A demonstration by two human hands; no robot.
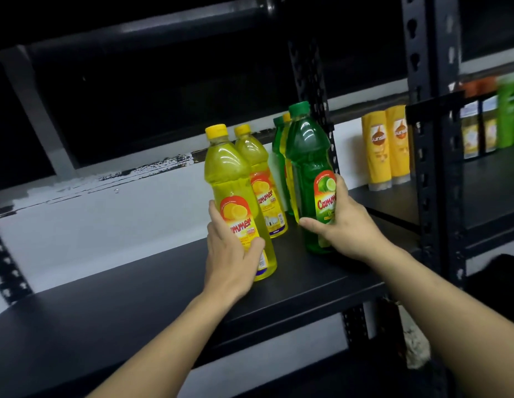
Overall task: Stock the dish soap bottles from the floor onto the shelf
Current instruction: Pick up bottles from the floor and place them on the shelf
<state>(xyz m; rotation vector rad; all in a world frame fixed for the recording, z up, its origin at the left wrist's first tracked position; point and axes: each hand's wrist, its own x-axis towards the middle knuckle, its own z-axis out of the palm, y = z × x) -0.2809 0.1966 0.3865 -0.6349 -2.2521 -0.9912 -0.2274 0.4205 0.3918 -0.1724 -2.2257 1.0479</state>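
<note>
The left hand [230, 248] wraps the lower body of a yellow lemon dish soap bottle [230, 173], thumb across the label. The right hand [342, 222] grips a green lime dish soap bottle [307, 156] the same way. Both bottles stand upright on the black shelf board [135, 305], toward its right end and about midway between front edge and back — whether their full weight is down I cannot tell. Just behind the yellow one is a second yellow bottle [266, 196]. Behind the green one, near the back right corner, more bottles [278, 139] stand close-packed.

The main risk is a knock-on. If either bottle is pushed back too briskly it could strike the row behind, and these tall, narrow bottles would likely topple against each other. Letting go before a base sits flat could tip one toward the front edge — and off it.
</note>
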